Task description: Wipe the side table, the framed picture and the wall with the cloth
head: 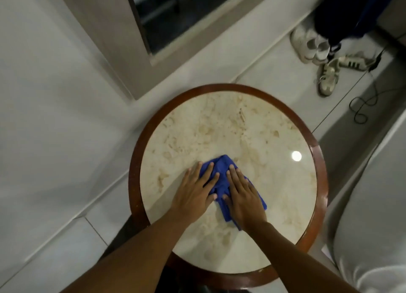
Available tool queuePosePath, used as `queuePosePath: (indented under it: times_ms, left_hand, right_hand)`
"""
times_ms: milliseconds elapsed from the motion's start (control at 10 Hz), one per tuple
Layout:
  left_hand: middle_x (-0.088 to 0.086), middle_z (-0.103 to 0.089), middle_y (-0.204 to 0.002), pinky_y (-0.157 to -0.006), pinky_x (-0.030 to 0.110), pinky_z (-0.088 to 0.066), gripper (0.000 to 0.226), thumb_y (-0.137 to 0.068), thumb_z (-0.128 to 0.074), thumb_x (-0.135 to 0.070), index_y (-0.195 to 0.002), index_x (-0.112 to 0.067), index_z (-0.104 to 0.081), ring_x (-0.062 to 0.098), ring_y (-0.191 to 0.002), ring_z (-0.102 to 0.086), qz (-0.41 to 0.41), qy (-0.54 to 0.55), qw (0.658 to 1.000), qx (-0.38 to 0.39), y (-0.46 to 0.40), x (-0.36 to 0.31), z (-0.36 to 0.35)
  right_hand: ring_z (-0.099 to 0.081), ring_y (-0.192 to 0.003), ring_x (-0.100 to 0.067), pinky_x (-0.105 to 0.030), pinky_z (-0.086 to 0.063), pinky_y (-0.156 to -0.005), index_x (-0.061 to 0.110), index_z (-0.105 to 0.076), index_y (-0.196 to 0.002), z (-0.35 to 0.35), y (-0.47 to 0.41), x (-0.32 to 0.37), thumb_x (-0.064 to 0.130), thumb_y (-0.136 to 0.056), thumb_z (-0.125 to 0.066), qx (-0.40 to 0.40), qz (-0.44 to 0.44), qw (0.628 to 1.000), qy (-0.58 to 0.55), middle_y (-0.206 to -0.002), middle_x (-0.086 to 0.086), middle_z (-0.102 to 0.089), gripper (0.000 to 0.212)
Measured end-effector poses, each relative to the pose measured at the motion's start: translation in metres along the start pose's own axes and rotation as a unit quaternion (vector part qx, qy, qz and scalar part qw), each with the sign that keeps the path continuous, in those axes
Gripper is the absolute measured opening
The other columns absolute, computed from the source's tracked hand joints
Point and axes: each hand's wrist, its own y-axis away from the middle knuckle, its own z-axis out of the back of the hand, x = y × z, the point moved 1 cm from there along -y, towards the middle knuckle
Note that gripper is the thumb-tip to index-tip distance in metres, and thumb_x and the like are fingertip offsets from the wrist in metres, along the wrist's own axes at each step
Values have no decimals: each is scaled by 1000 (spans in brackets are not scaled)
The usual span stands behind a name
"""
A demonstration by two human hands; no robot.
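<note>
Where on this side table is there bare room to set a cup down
The far half of the side table, between the blue cloth and the wooden rim, is bare. The near middle is crowded: left hand and right hand press flat on the cloth.

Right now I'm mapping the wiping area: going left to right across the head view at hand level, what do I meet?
Wooden rim → left hand → blue cloth → right hand → light reflection.

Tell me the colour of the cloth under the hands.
Blue. The cloth shows best in the head view, lying on the marble-topped side table.
</note>
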Motion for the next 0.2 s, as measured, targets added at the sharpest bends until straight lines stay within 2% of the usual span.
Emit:
queuePosePath:
  times_ms: [100,200]
  left_hand:
    - [9,12,-168,-123,52,0,71,-103,-35,-52,-159,-21,-4,32,-153,13,11,-16,1000,14,12,3,62]
    - [8,18,-166,-122,50,1,72,-103,-35,-51,-159,-21,-1,28,-153,15,11,4,999,-39,40,0,111]
  right_hand:
    - [2,-149,-17,-31,-22,-115,15,-8,-156,60,-11,19,47,-102,-28,67,-9,998,17,-163,-2,2,66]
    - [1,-149,-15,-33,-25,-113,18,-7,-156,106,-4,47,44,-100,-31,43,19,999,-22,-163,0,3,66]
